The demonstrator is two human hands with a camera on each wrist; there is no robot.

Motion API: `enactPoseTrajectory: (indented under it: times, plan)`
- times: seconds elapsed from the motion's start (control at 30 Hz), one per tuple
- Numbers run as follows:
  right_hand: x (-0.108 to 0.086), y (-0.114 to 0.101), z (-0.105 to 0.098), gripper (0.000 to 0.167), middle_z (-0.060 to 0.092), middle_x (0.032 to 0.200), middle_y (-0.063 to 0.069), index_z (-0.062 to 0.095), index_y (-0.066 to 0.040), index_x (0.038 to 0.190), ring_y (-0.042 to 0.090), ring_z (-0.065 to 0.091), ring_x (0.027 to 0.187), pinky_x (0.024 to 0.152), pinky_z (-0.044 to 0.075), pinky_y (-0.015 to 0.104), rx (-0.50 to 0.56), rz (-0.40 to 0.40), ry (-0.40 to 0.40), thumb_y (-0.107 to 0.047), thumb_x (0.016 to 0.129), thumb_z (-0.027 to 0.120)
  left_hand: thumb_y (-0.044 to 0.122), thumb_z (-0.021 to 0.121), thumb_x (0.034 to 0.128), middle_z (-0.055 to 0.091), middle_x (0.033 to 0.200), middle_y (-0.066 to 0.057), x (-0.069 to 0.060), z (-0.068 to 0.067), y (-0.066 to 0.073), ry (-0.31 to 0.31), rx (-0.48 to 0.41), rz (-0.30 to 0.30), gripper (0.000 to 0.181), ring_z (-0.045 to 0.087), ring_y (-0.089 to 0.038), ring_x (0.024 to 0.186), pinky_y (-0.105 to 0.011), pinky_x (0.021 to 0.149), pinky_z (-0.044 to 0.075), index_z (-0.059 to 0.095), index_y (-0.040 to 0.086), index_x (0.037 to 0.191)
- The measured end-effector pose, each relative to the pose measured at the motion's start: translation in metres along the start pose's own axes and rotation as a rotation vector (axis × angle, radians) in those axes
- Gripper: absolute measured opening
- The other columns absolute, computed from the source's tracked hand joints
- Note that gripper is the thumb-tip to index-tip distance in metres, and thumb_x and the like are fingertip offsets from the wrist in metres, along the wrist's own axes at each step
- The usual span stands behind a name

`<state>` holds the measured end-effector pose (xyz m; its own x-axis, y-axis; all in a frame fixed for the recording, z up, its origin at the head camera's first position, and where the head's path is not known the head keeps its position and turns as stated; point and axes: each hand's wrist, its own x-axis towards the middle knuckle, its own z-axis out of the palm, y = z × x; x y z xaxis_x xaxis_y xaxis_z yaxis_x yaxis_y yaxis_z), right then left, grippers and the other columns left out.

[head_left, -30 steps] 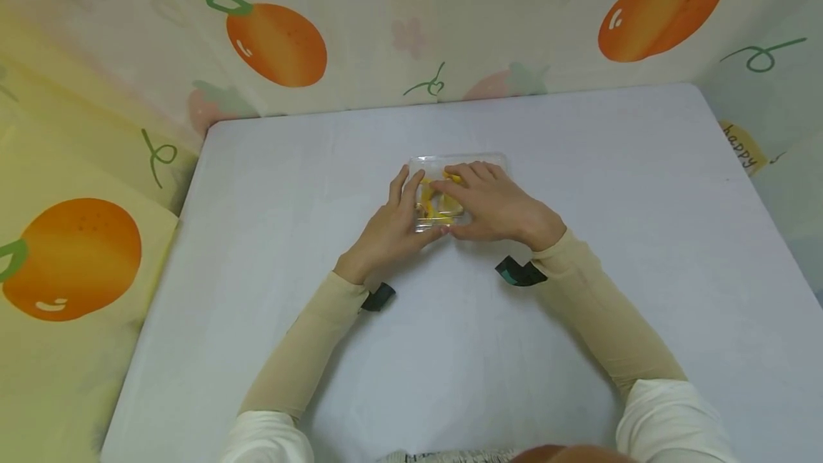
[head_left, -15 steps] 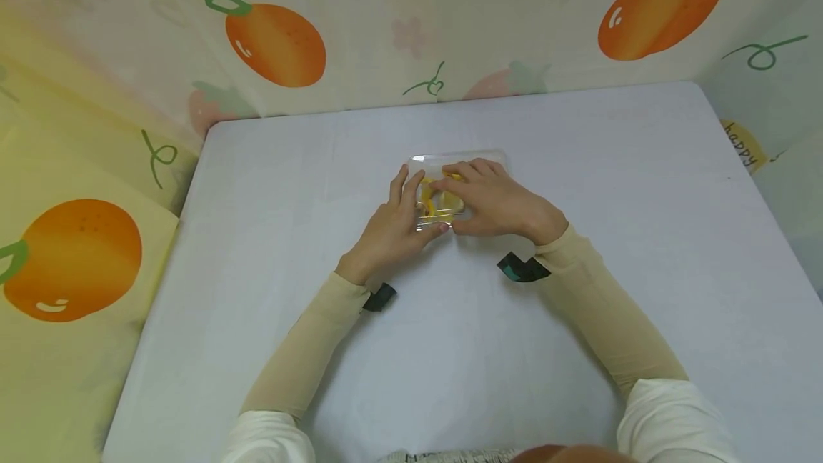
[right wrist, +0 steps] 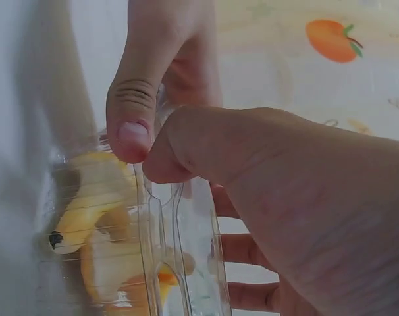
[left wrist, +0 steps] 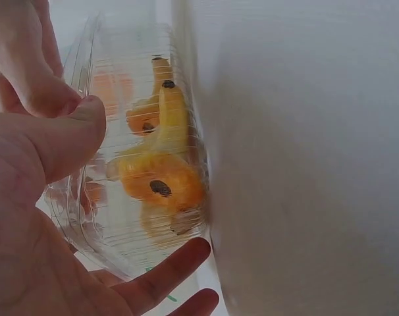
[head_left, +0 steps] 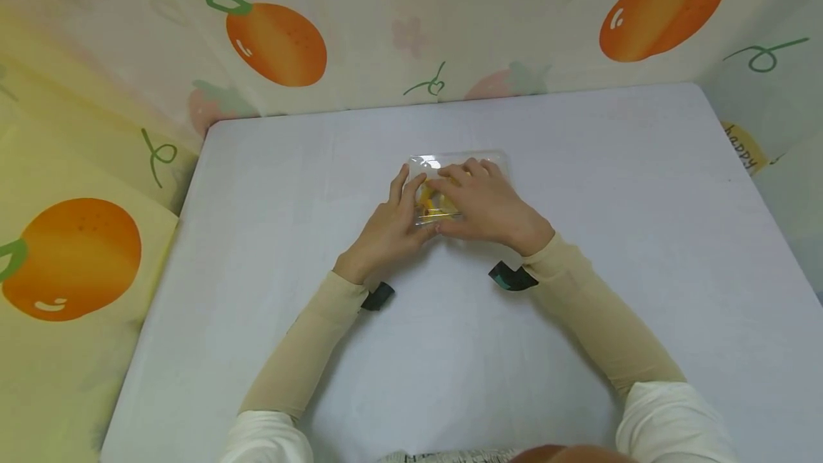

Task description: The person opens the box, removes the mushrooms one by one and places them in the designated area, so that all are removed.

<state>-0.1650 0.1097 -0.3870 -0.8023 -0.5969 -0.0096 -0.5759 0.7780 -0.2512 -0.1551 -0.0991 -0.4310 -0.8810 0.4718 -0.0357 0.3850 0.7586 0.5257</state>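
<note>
Clear plastic box, fruit inside: is lying centre-frame on the desk, long axis running left to right. Left grip: is clasping its left end, thumb at the lower edge. Right grip: is holding the right part, fingers spreading over the top, thumbs almost meeting. Both are touching; neither standing nearer.

We look over a table where a container sits nearer the far edge than the near one, fruit inside it; the left hand lies along the container's left side, the right hand over its right part, the thumbs side by side at its near edge, while cloth hangs behind the table and to its left and right
</note>
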Motion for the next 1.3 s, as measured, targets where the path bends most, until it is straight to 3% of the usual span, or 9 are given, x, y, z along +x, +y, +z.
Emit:
enactPoseTrajectory:
  times: [0.17,0.43,0.7,1.1,1.3]
  plan:
    - [-0.001,0.0,0.001,0.063,0.051,0.153,0.005,0.051,-0.021,0.148,0.034,0.044,0.138,0.119,0.027,0.065,0.003,-0.01,-0.014,-0.044,0.091,0.068,0.042,0.066,0.0968,-0.002,0.17,-0.02,-0.001,-0.002,0.001,-0.028,-0.004,0.0,0.086,0.065,-0.033,0.073,-0.048,0.083,0.058,0.016,0.012,0.16]
    - [-0.003,-0.003,-0.005,0.059,0.049,0.156,0.007,0.049,-0.018,0.15,0.033,0.044,0.142,0.119,0.031,0.06,0.005,-0.026,-0.047,-0.036,0.096,0.064,0.045,0.06,0.0991,-0.009,0.17,-0.017,-0.002,-0.006,0.001,-0.076,0.006,-0.002,0.083,0.066,-0.034,0.079,-0.048,0.087,0.057,0.015,0.011,0.16]
    - [-0.004,-0.002,-0.008,0.065,0.057,0.148,0.008,0.046,-0.014,0.149,0.033,0.052,0.135,0.116,0.037,0.057,0.087,-0.025,-0.043,-0.031,0.093,0.073,0.056,0.059,0.0968,-0.008,0.171,-0.013,-0.001,-0.005,-0.002,-0.071,-0.021,-0.015,0.102,0.067,-0.043,0.09,-0.053,0.097,0.054,-0.005,0.01,0.162]
    - [0.001,-0.014,-0.004,0.062,0.065,0.136,0.012,0.055,-0.009,0.142,0.033,0.059,0.121,0.099,0.051,0.049,-0.013,-0.033,0.007,-0.023,0.087,0.079,0.055,0.061,0.0958,-0.006,0.171,-0.013,-0.001,-0.005,0.0,-0.068,-0.021,-0.007,0.106,0.066,-0.041,0.084,-0.053,0.094,0.056,-0.007,0.008,0.162]
    - [0.003,-0.012,-0.002,0.061,0.069,0.132,0.008,0.059,-0.012,0.137,0.031,0.063,0.109,0.089,0.056,0.045,-0.022,-0.023,0.037,-0.028,0.083,0.083,0.057,0.059,0.0953,-0.004,0.171,-0.013,0.0,-0.005,0.002,-0.054,-0.007,-0.027,0.107,0.064,-0.038,0.077,-0.051,0.087,0.057,-0.007,0.007,0.162]
